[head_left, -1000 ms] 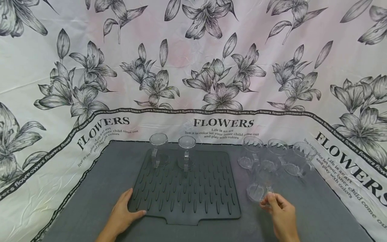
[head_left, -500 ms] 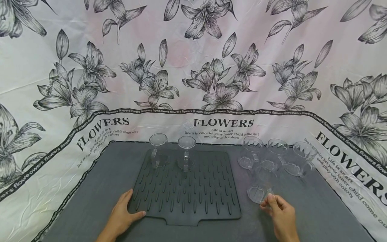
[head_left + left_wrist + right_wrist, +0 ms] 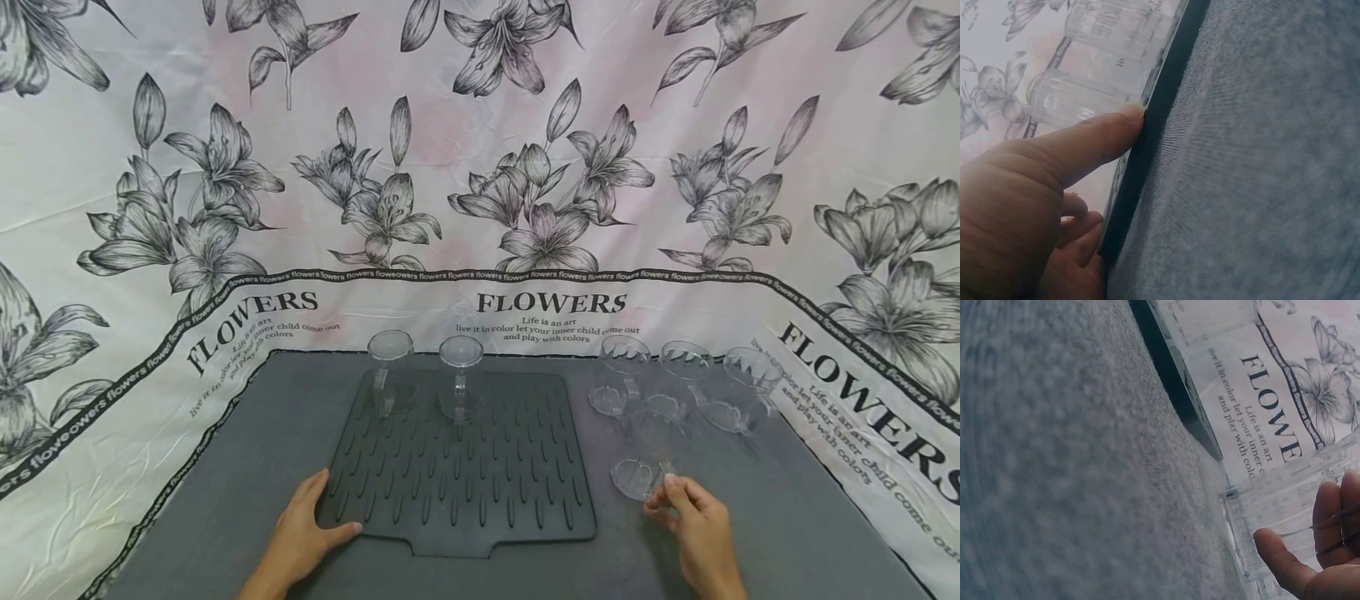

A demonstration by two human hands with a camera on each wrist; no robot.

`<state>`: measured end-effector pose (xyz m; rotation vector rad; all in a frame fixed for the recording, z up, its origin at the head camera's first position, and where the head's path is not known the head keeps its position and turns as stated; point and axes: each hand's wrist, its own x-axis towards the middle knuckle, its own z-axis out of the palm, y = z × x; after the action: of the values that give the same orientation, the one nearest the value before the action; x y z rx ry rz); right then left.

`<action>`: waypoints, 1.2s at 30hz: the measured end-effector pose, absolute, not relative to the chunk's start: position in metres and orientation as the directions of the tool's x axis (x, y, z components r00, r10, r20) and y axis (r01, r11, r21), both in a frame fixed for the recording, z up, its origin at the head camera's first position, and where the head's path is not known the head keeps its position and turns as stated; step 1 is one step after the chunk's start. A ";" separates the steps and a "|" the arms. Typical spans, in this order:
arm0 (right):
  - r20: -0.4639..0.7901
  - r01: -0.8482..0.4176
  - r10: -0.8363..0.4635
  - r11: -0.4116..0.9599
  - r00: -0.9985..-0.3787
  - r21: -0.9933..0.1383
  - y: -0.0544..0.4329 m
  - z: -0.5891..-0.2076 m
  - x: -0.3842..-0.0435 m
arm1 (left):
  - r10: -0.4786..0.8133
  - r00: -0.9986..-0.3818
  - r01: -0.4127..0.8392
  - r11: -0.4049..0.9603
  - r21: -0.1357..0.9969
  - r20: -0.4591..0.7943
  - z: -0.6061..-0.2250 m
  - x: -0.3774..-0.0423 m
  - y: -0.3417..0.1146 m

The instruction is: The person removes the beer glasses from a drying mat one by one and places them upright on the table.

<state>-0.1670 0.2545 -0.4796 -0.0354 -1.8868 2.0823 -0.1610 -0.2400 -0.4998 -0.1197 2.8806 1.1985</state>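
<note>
At the front left corner of a dark ridged mat (image 3: 457, 467), my left hand (image 3: 300, 525) rests with the thumb on the front edge and the fingers along the left side. In the left wrist view the thumb (image 3: 1104, 137) touches the mat's rim. My right hand (image 3: 697, 525) pinches the handle of a clear mug (image 3: 636, 478) on the table, right of the mat. The right wrist view shows thumb and fingers at this mug (image 3: 1247, 531), whose see-through wall blends into the background.
Two clear mugs, one at the left (image 3: 392, 375) and one beside it (image 3: 461, 379), stand on the mat's back part. Several more clear mugs (image 3: 615, 375) stand at the back right of the grey table (image 3: 225, 467). A flower-printed cloth (image 3: 465, 192) hangs behind.
Both hands stay almost where they were, the left at the mat and the right on the mug's handle. The head view has shifted slightly.
</note>
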 end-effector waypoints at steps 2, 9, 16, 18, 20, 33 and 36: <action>0.202 -0.227 0.248 -0.078 -0.948 -0.971 0.255 -0.480 -0.167 | -0.064 -0.997 -0.077 0.704 0.706 -0.045 -0.500 -0.160 -0.240; 0.165 -0.185 0.266 -0.050 -0.950 -0.981 0.255 -0.478 -0.166 | -0.063 -0.997 -0.075 0.701 0.709 -0.044 -0.500 -0.159 -0.241; 0.140 -0.033 0.469 0.229 -0.872 -0.973 0.264 -0.472 -0.167 | -0.062 -0.997 -0.073 0.709 0.701 -0.041 -0.500 -0.160 -0.241; 0.196 -0.022 0.535 0.314 -0.822 -0.949 0.268 -0.467 -0.166 | -0.059 -0.997 -0.070 0.708 0.703 -0.040 -0.500 -0.161 -0.240; 0.245 -0.040 0.580 0.342 -0.777 -0.939 0.270 -0.457 -0.164 | -0.058 -0.997 -0.071 0.706 0.704 -0.042 -0.500 -0.162 -0.240; 0.325 -0.394 0.590 0.012 -0.740 -0.919 0.243 -0.386 -0.133 | -0.073 -0.995 -0.095 0.696 0.712 -0.062 -0.500 -0.163 -0.240; 0.351 -0.454 0.536 -0.068 -0.768 -0.889 0.232 -0.375 -0.126 | -0.072 -0.995 -0.100 0.695 0.712 -0.070 -0.500 -0.163 -0.240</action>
<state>-0.1258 0.2325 -0.3748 -0.0904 -1.5430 1.9009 -0.1627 -0.2400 -0.5004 -0.1451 2.8583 1.2040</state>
